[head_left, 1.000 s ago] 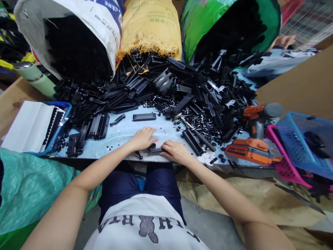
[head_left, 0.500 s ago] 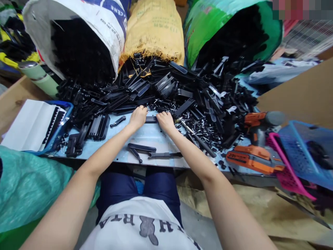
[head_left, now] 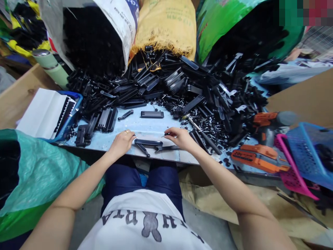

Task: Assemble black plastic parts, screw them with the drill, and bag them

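My left hand [head_left: 122, 141] is closed in a pinch just left of a long black plastic part with a folded-out arm [head_left: 148, 142]; what its fingertips hold is too small to name. My right hand [head_left: 180, 137] pinches a small black piece with a thin metallic tip, like a screw, above a dark forked bar [head_left: 168, 148]. Beyond both hands, a slotted black plastic piece [head_left: 152, 114] lies flat on the light-blue worktop [head_left: 145, 129]. A short black lever [head_left: 125, 115] rests to its left.
Black plastic parts [head_left: 171, 83] are heaped across the back below white, yellow [head_left: 166, 24] and green sacks. Loose screws and a screwdriver-like tool [head_left: 194, 123] lie right, near an orange cordless drill [head_left: 260, 158] and plastic baskets. A blue basket [head_left: 60, 133] stands left.
Both hands have come back towards me and moved apart, leaving the slotted piece on the worktop. A small black piece now shows in my right fingers. The view has shifted slightly.
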Demonstrator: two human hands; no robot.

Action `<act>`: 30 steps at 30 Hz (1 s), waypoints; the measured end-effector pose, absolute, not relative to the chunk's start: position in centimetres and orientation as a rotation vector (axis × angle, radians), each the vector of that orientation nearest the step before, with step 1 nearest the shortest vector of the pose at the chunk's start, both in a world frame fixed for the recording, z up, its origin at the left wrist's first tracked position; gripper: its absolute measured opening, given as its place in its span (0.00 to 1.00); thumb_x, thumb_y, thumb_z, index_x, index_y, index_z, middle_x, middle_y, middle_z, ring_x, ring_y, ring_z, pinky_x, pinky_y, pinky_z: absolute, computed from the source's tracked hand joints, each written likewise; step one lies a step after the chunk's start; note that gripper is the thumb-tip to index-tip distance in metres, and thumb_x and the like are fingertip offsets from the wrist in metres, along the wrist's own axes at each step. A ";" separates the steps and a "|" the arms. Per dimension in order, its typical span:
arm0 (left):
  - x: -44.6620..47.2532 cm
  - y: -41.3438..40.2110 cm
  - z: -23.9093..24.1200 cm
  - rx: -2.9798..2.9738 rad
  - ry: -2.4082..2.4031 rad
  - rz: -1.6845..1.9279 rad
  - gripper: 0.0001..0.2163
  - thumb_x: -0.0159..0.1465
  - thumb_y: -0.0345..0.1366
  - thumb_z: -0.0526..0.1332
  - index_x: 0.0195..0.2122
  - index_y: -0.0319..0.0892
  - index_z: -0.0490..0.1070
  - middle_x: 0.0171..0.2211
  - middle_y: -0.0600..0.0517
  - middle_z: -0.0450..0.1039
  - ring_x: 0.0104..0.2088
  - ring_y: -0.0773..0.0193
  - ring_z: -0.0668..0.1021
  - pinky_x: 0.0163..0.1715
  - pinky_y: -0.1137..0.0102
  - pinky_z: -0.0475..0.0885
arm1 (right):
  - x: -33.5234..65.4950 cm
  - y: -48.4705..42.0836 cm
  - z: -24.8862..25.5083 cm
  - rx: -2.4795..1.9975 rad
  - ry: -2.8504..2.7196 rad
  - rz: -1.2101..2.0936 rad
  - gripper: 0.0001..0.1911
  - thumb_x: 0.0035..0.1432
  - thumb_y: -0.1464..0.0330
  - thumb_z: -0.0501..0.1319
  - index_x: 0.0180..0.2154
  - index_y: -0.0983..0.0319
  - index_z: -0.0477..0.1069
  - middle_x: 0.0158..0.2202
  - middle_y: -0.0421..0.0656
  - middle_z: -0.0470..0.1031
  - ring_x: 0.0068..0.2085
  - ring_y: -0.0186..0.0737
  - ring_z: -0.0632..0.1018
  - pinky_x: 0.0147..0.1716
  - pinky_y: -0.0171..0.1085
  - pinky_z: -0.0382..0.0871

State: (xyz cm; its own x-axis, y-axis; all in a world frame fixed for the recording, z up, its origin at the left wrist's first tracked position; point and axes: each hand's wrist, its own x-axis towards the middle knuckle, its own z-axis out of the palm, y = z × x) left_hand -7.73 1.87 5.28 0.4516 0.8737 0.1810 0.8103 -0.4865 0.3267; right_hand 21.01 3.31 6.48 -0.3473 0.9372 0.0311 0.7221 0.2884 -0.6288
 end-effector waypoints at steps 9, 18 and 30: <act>-6.9 1.2 7.0 2.586 1.456 0.174 0.09 0.64 0.27 0.52 0.33 0.37 0.71 0.31 0.46 0.72 0.35 0.58 0.76 0.38 0.67 0.69 | 19.0 2.5 7.6 -1.501 -2.475 0.688 0.06 0.53 0.74 0.61 0.35 0.63 0.75 0.31 0.44 0.78 0.32 0.37 0.77 0.34 0.33 0.67; -6.4 1.4 7.4 2.560 1.456 0.182 0.07 0.64 0.27 0.54 0.33 0.36 0.71 0.32 0.45 0.72 0.36 0.58 0.76 0.38 0.66 0.70 | 17.5 1.7 9.2 -1.606 -2.809 0.433 0.08 0.56 0.77 0.56 0.34 0.64 0.73 0.34 0.47 0.77 0.38 0.43 0.77 0.35 0.33 0.63; -6.1 1.1 4.8 2.549 1.453 0.271 0.07 0.65 0.29 0.54 0.35 0.36 0.72 0.29 0.46 0.72 0.35 0.58 0.76 0.37 0.67 0.71 | 18.2 1.3 7.6 -1.540 -2.680 0.482 0.08 0.59 0.71 0.58 0.42 0.62 0.71 0.34 0.45 0.77 0.36 0.41 0.77 0.33 0.33 0.65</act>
